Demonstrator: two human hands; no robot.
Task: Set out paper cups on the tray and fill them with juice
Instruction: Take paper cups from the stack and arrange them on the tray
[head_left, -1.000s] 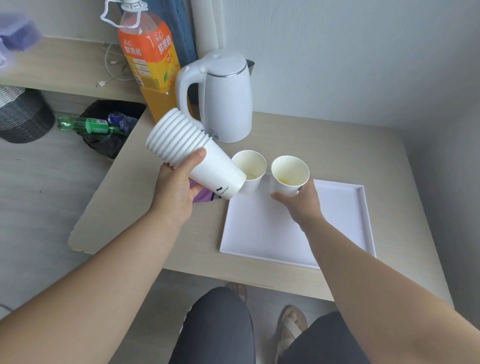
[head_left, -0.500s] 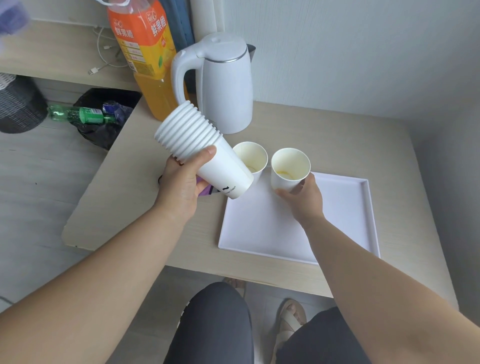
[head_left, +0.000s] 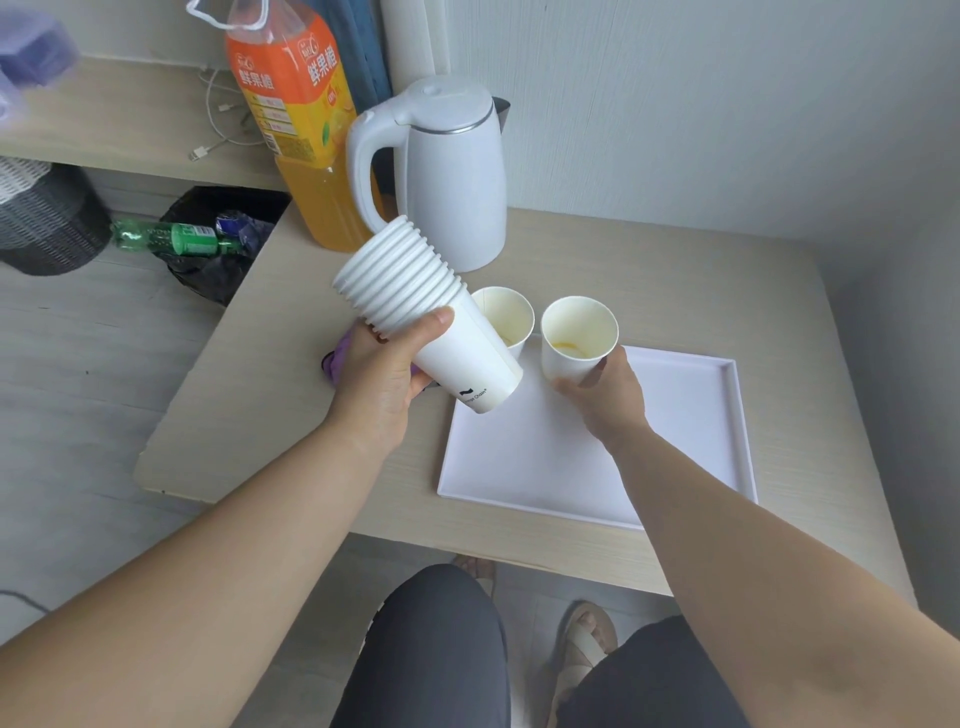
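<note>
Cup (head_left: 569, 361) stays by tray (head_left: 675, 441) edge (barely shifted)

In the left hand (head_left: 384, 374), cup stack (head_left: 410, 296): white, small black logo near the base. In the right hand (head_left: 608, 400), single cup (head_left: 566, 358): white, yellow-orange at the bottom inside. Between the hands, second cup (head_left: 506, 312): white, pale yellow within. Under the right hand, tray (head_left: 675, 441): white, faintly lilac. Beneath the left hand, purple thing (head_left: 337, 358). Beyond the left hand, juice bottle (head_left: 291, 104): orange label, amber liquid; kettle (head_left: 452, 182): white, silver band.
</note>
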